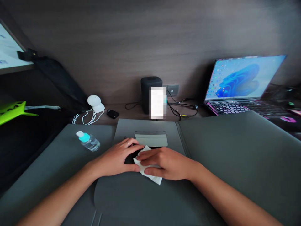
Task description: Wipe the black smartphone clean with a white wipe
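I read the clock from the tissue (151,178), which lies partly over a black thing (129,159) on the grey middle panel (122,191). My right hand (162,164) is on it from 3 o'clock, its fingers bunched and holding the tissue down, thumb on the near side. My left hand (119,158) comes in from 9, fingers and thumb parted around the black thing; I cannot tell whether they grip it.

The middle panel shows a rounded corner at 8 o'clock and a dark seam (182,138) toward 2. The widest room I see for moving is the right panel (235,150) at 3, running out to a slanting edge. The left panel (42,179) is tighter, since the bottle (90,143) lies tilted there at 10, near my left wrist. At 12, just beyond my fingers, is a pale card (150,140).

Past the panels' far edges a narrow strip of table (128,115) meets the wall (117,47). Along it I see a white device (94,102) with its cord between 10 and 11, a black fob (113,114) at 11, a speaker (145,97) at 12 and cables (176,110) at 1. The open laptop (242,80) stands between 1 and 2, behind the right panel's edge.
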`<state>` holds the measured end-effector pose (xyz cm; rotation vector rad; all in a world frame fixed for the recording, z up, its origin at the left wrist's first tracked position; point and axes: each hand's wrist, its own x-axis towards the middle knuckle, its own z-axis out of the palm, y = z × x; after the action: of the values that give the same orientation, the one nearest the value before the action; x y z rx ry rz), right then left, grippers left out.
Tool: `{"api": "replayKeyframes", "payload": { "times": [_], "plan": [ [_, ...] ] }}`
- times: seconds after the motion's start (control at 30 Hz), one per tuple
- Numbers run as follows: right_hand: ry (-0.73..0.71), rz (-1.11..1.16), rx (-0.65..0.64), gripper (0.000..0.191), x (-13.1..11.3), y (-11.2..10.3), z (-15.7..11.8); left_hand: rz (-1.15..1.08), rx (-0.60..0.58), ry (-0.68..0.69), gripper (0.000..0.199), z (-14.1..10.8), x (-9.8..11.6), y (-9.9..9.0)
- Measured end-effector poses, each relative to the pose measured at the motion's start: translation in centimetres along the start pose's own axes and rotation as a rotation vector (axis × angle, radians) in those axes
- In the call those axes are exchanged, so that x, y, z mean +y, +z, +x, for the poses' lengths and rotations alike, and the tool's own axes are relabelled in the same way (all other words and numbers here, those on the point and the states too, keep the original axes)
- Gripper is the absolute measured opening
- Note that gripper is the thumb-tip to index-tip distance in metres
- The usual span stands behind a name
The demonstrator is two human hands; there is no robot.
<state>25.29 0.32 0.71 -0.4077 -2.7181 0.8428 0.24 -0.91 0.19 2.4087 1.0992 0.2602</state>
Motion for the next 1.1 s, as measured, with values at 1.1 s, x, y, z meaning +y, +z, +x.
{"api": "replayKeyframes", "payload": {
  "times": [1.1],
  "plan": [
    [0.027, -0.005, 0.030, 0.024, 0.23, -0.08, -0.20, -0.012, -0.002, 0.003, 0.061, -0.09, -0.10, 0.08]
  ]
}}
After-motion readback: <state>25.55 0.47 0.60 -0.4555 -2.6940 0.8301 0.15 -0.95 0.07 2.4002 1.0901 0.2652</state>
